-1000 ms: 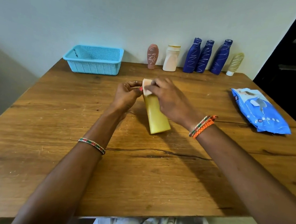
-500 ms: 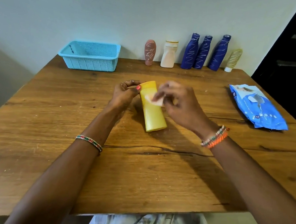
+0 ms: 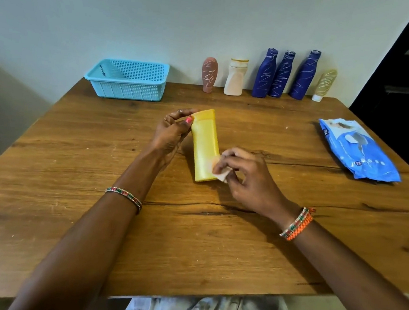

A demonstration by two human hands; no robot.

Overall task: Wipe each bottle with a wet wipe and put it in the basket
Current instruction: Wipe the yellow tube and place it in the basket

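So the yellow bottle is lying in the middle of the wooden table, cap end pointing away toward the far wall. The left hand pinches it at the cap end, thumb and fingertips clamped on the edge, while the right hand has its fingers bunched on a small wet wipe pressed against the bottle's near end.

It looks like a light, stiff plastic squeeze bottle with a smooth skin, so probably a bit slippery once it's damp. Gripping across the flat sides near the middle seems safer than that pinch at the cap.

The blue basket sits at the far left, well apart. Six more bottles line the far edge, and the wipes pack is off to the right.
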